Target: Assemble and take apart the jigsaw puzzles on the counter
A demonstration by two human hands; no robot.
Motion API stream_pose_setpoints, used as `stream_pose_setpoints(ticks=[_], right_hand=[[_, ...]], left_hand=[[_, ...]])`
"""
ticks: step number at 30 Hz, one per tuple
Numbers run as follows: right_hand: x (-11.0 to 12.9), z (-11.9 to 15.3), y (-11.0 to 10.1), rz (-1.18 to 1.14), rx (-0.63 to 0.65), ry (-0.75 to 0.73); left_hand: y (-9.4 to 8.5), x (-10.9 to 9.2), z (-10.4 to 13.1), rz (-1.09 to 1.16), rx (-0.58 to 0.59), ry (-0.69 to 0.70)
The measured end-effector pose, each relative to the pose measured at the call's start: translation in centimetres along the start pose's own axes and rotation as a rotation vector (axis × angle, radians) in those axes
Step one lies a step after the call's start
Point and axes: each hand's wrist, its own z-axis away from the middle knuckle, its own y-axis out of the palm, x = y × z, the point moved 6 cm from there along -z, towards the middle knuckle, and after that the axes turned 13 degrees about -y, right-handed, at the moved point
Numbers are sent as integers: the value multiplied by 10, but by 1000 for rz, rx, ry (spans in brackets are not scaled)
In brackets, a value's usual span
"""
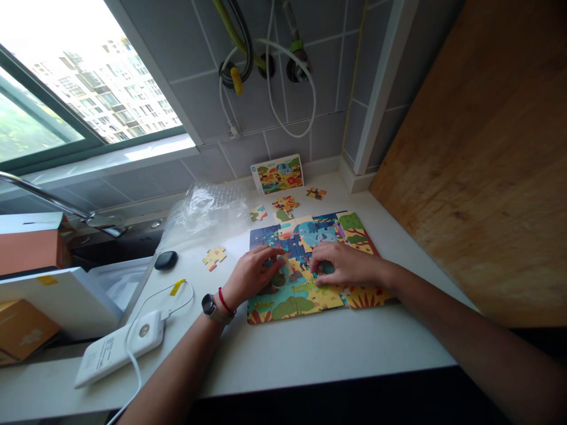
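Forearms [186, 360], hands [254, 273] over puzzle [305, 302], pieces [286, 204] beyond

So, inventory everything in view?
jigsaw puzzle: 1, multicoloured, centre
loose pieces: several, multicoloured, beside puzzle
picture card: 1, multicoloured, against wall
countertop: 1, white, centre
plastic packaging: 1, clear, left
power bank: 1, white, left
charging cable: 1, white, left
oval device: 1, black, left
boxes: several, orange, white, brown, left
faucet: 1, silver, left
window: 1, green-framed, left
hoses: several, yellow, black, wall
panel: 1, wooden brown, right
watch: 1, dark, left wrist
bracelet: 1, red, left wrist
left hand, right hand: 1 each, bare, over puzzle
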Motion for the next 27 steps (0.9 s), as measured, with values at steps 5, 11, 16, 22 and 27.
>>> stream_pose_setpoints(ticks=[5,11,16,22,27], right_hand=[[0,2,1,-37,43,-24],[-1,2,1,-54,58,-29],[-1,3,1,-74,62,-26],[0,4,0,-72,84,-37],[-1,4,0,-62,82,-34]], left_hand=[[-1,1,-1,-29,-13,-57],[1,4,0,-11,9,-91],[4,5,0,1,36,-96],[4,4,0,5,37,-87],[5,3,0,-4,38,-85]])
